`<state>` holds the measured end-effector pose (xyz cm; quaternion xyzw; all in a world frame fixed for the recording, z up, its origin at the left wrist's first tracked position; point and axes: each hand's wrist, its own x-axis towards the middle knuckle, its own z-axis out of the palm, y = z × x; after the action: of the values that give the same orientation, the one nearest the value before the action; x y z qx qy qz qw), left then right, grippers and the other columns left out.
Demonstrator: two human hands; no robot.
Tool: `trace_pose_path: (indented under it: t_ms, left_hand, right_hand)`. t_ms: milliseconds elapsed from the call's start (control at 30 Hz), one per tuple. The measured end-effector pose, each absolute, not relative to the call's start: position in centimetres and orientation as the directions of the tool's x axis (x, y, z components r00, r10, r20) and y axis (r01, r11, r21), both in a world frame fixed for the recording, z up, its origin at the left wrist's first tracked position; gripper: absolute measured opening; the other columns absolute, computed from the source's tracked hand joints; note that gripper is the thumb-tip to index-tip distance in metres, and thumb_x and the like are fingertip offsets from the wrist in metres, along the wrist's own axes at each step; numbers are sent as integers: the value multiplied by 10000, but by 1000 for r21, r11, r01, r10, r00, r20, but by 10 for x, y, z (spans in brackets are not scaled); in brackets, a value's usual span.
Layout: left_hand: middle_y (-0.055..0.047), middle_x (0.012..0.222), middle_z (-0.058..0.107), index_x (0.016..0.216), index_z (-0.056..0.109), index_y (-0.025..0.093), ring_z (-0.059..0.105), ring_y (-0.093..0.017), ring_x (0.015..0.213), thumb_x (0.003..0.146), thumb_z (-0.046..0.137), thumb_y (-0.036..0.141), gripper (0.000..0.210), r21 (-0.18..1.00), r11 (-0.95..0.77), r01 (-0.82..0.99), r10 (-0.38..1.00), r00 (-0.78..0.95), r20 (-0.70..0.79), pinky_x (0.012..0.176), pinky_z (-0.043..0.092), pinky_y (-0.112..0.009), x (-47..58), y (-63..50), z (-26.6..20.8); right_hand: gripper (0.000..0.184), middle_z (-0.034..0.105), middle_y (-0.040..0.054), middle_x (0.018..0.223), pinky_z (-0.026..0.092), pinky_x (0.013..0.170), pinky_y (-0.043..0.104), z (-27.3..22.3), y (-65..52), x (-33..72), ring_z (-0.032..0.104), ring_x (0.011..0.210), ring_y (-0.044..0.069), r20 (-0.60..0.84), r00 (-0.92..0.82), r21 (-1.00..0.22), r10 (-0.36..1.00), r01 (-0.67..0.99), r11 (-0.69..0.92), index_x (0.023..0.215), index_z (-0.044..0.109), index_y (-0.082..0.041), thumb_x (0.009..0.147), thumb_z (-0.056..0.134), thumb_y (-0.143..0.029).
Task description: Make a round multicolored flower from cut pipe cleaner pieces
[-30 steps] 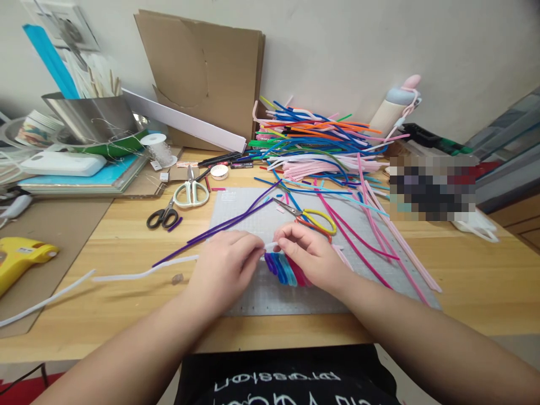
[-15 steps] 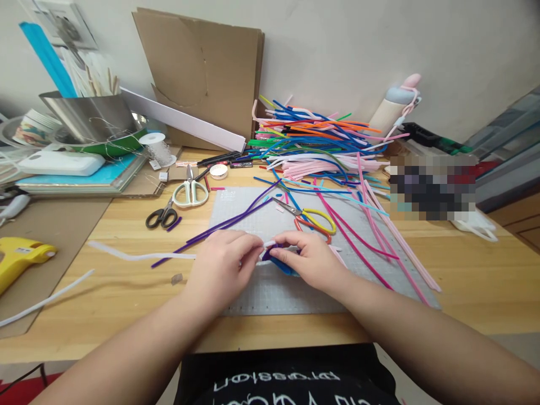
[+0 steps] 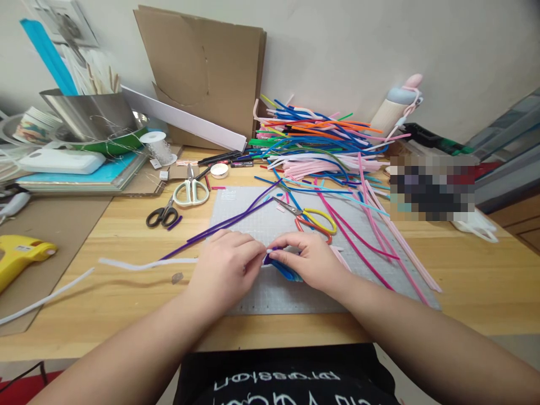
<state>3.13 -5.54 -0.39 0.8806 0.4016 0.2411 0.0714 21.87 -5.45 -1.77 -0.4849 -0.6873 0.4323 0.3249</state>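
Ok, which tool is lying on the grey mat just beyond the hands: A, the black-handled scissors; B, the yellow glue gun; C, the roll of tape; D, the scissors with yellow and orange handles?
D: the scissors with yellow and orange handles lie on the grey mat, just past the right hand.

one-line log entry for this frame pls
left hand: pinching white pipe cleaner | right hand: holding purple-blue looped bundle | surface: grey cutting mat

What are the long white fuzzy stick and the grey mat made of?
The long white fuzzy stick looks like a pipe cleaner, soft fibres probably over wire: it holds kinks. The grey mat seems matte plastic or rubber, printed with a fine grid.
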Motion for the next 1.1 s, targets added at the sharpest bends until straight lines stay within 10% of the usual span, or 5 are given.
trace_pose_path:
  t_ms: [233,1100]
  left_hand:
    - [5,779,679,806,633,205,602,-161,750,838,524,199,114,347,-620,704,780,504,371,704,392,-317,31,-56,-5]
    - [6,770,680,795,624,202,606,-159,744,842,516,199,118,361,-643,676,764,533,363,702,389,-320,31,-55,-5]
  right_hand:
    - [267,672,65,960,495,710,287,-17,-54,220,623,853,169,23,-308,-905,951,397,151,1022,605,-172,779,628,-279]
    - [134,677,17,812,467,682,253,-16,-52,223,610,769,143,37,-351,-870,936,450,204,835,650,-180,829,537,-250]
